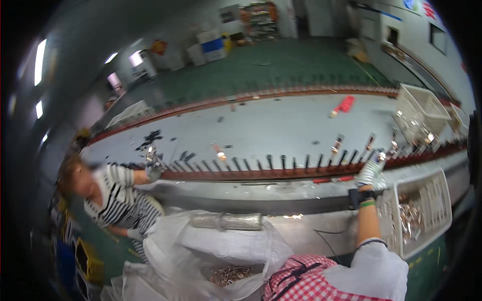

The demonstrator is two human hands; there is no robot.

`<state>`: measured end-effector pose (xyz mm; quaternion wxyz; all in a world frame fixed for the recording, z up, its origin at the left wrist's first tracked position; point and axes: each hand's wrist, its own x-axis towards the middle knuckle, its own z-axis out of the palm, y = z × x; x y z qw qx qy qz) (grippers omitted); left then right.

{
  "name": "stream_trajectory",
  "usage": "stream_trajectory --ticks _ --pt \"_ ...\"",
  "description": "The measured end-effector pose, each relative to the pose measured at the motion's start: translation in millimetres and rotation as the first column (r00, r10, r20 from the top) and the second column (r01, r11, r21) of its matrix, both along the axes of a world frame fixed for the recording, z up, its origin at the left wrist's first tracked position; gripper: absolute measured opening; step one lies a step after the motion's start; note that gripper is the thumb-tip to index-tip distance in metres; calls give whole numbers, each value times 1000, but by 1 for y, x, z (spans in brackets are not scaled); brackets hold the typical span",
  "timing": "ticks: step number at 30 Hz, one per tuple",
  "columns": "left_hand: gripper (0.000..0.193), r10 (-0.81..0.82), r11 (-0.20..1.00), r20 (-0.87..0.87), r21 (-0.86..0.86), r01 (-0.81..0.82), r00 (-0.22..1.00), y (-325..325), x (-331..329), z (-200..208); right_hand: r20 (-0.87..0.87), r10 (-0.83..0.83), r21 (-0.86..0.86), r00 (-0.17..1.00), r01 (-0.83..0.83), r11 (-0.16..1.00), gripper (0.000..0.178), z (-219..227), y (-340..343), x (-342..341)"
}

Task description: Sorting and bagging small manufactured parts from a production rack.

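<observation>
My right hand, in a white striped glove, reaches out to the near brown rail with its row of upright black pegs. Its fingers look closed around a small shiny piece at the fingertips, too blurred to name. Close by, shiny copper-coloured pieces sit on some of the pegs. A dark strap and a green band circle my right wrist. My left hand is out of view. Below my arm a white basket holds many small metal pieces.
At left a person in striped clothes works at the same table. An open white sack with metal pieces stands in front of me. Another white basket and a red object lie on the table's far right.
</observation>
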<state>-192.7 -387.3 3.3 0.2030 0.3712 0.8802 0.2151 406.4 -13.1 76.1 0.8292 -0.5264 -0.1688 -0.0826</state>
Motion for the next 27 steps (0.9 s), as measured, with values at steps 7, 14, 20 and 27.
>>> stream_trajectory --ticks 7,14,20,27 --pt "72 5 1000 -70 -23 -6 998 -16 1 2 61 81 -553 995 -34 833 31 -82 56 26" --pt "70 -173 960 -560 87 265 810 -12 5 -16 -74 314 -360 947 -319 877 31 -99 87 -17" --pt "70 -66 996 -121 -73 58 990 -8 17 23 -29 822 549 569 -678 489 34 -8 87 -93" --pt "72 -30 998 -105 58 36 994 -21 9 -1 -89 989 505 117 -850 147 23 114 -16 -291"
